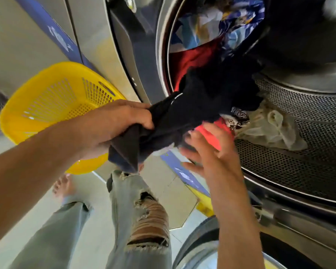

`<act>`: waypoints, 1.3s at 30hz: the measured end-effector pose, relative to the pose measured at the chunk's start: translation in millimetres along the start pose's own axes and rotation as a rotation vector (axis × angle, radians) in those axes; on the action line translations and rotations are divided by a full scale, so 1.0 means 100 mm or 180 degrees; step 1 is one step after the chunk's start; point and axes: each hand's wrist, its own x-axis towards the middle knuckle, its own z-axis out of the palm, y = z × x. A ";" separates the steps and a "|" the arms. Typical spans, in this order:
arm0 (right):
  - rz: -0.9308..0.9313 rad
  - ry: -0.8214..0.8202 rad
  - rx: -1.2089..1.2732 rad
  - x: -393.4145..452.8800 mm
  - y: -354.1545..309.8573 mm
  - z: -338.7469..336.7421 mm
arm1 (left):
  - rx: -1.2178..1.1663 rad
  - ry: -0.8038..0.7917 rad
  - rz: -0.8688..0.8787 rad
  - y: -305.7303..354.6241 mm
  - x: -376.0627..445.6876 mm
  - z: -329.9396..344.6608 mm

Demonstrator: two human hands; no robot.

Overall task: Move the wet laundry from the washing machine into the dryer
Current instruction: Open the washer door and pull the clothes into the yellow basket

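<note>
Pale floor tiles (pixel 93 216) run beneath you, with a blue stripe (pixel 52 33) along the grey machine fronts on your left and a yellow basket (pixel 47 105) sitting on the floor against them.

From your head camera, the washing machine (pixel 303 121) fills the right side, its round opening facing you and the perforated steel drum (pixel 299 152) showing inside. Wet laundry is heaped in the opening: a blue printed cloth (pixel 217 24) at the top, a red piece (pixel 194 59) below it, and a pale thin cloth (pixel 272 127) lying on the drum wall at the lower right.

Your left hand (pixel 113 127) has its grip curled tight round a dark garment (pixel 192 111), which stretches from the heap out over the rim of the opening; a loose end of it hangs below your fist. Your right hand (pixel 208 150) is at the lower edge of the opening with its fingers spread and straight, just under the dark garment and against a bright coral-red piece (pixel 211 133). It is blurred, and you cannot tell whether it actually touches the cloth.

Your legs in light ripped jeans (pixel 140 210) show below, one bare foot (pixel 63 187) on the tiles.
</note>
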 end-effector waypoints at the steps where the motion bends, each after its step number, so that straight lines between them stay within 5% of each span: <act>1: 0.0146 0.0189 0.0116 0.16 0.04 -0.02 | 0.0190 -0.0045 -0.0051 -0.04 -0.06 -0.07; 5: 0.0355 0.0663 0.1095 0.74 0.02 0.09 | 0.1259 0.0019 -0.0213 -0.30 -0.26 -0.26; 10: -0.0166 0.0523 0.1070 0.60 0.19 0.56 | -0.0229 0.0787 -0.0686 -0.55 -0.37 -0.59; 14: -0.0660 -0.0451 0.0053 0.11 0.41 1.07 | -0.0947 0.0777 -0.0470 -0.48 -0.40 -0.81; 17: -0.0902 -0.1244 -0.1064 -0.04 0.52 1.49 | -0.0341 0.1110 -0.0480 -0.53 -0.33 -1.02; 22: -0.0775 -0.1524 -0.2257 0.36 0.75 1.82 | 0.0313 0.1789 -0.0253 -0.69 -0.29 -1.28; 27: -0.0654 -0.0932 -0.2029 0.74 0.81 1.77 | 0.0081 0.2571 -0.0712 -0.66 -0.24 -1.40; 34: -0.2057 0.0609 -0.0795 0.92 -0.18 0.99 | 0.0326 0.2101 -0.0191 -0.12 -0.06 -0.93; 37: -0.2048 0.1201 -0.1341 1.50 -0.62 0.71 | 0.0523 0.1959 0.0128 0.11 0.03 -0.72; 39: -0.1677 0.1128 -0.1923 1.88 -0.76 0.63 | 0.0609 0.1855 0.0289 0.21 0.10 -0.63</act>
